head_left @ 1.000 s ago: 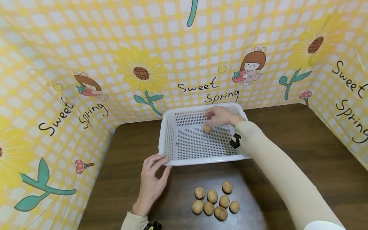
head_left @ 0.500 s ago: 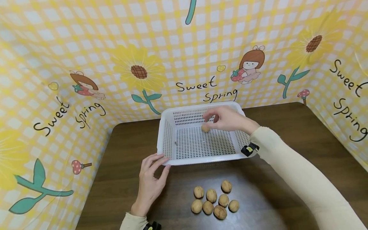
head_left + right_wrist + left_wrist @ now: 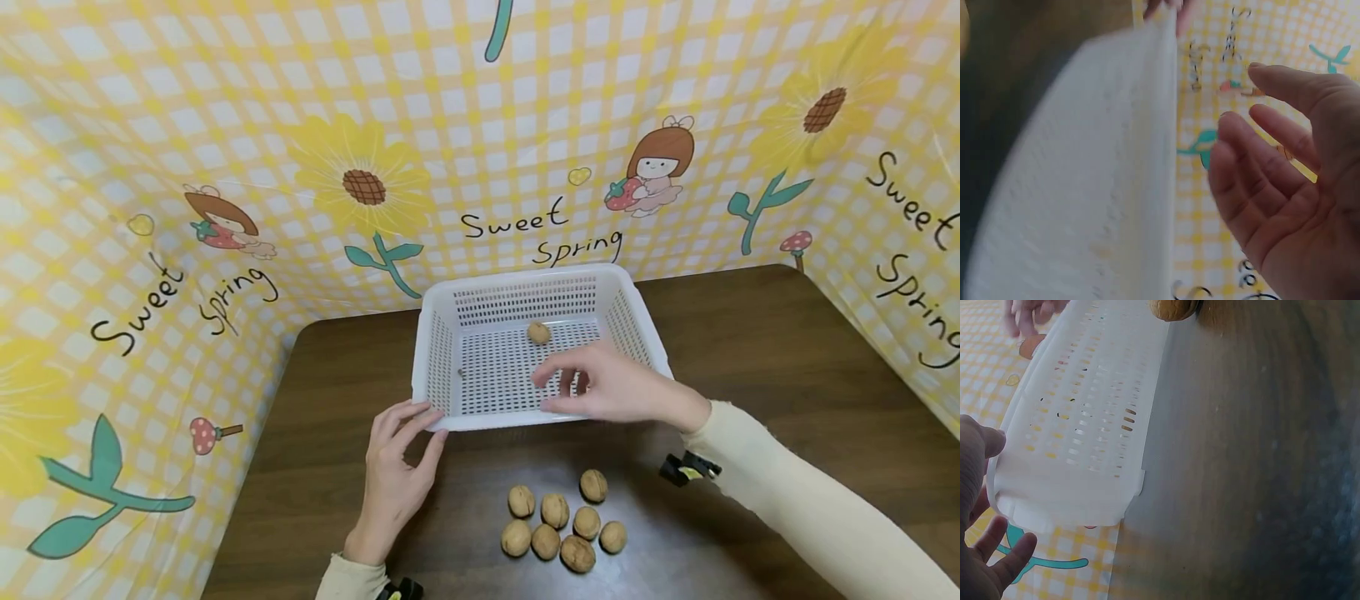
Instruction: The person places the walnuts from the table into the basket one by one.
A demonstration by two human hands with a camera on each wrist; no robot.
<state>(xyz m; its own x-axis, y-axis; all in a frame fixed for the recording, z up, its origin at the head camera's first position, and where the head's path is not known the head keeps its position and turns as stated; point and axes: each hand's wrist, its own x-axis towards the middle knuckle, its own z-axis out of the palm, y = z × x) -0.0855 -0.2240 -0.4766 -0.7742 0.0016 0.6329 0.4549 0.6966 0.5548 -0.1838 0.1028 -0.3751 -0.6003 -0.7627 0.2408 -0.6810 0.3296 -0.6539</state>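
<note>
A white perforated plastic basket (image 3: 433,333) stands on the dark wooden table. One walnut (image 3: 538,332) lies inside it near the back wall. My left hand (image 3: 397,475) holds the basket's near left corner, thumb on the front side and fingers over the left rim; the left wrist view shows the thumb (image 3: 994,441) at the rim. Above the basket's near right part hovers my right hand (image 3: 615,385), fingers spread and bent with nothing between them. In the right wrist view, its palm and fingers (image 3: 1272,169) are bare. Several walnuts (image 3: 555,510) lie grouped on the table in front of the basket.
A yellow checked cloth (image 3: 510,125) with flowers and lettering rises behind and at both sides of the table (image 3: 757,367). The basket's back rim is close to it. A tiny dark speck lies on the basket floor at left.
My right hand has let go of the walnut inside the basket and drawn back toward the near rim. The left hand keeps its place at the corner.
</note>
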